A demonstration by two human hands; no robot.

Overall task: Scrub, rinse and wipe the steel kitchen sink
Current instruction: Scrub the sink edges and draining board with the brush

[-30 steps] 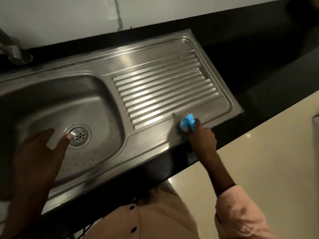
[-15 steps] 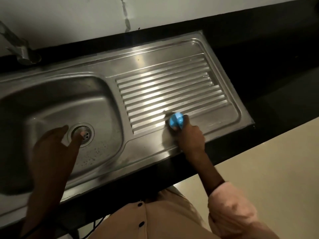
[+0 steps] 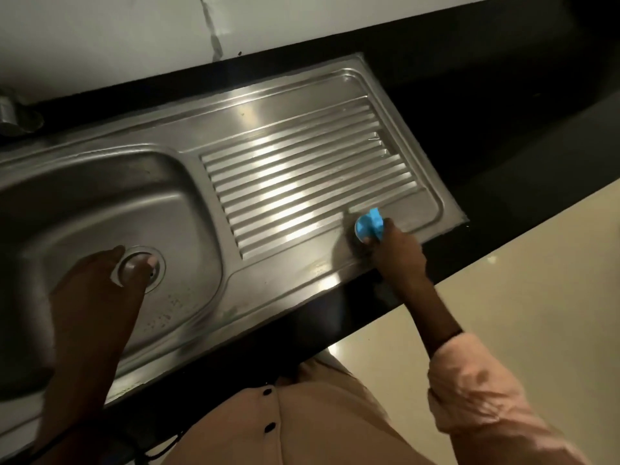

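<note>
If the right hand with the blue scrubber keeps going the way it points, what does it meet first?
The right hand points up-left across the drainboard, so the blue scrubber would likely ride over its ridges first; nothing stands on them. The sink's raised back rim comes later.

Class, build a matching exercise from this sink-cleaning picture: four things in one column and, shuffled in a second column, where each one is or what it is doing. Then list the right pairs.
Column 1
1. right hand
2. left hand
3. drain strainer
4. tap base

Column 2
A. far left edge, by the wall
B. bottom of the sink basin
C. grips the blue-handled scrubber on the ribbed drainboard
D. fingers spread open above the basin

Pairs: 1-C, 2-D, 3-B, 4-A
</note>
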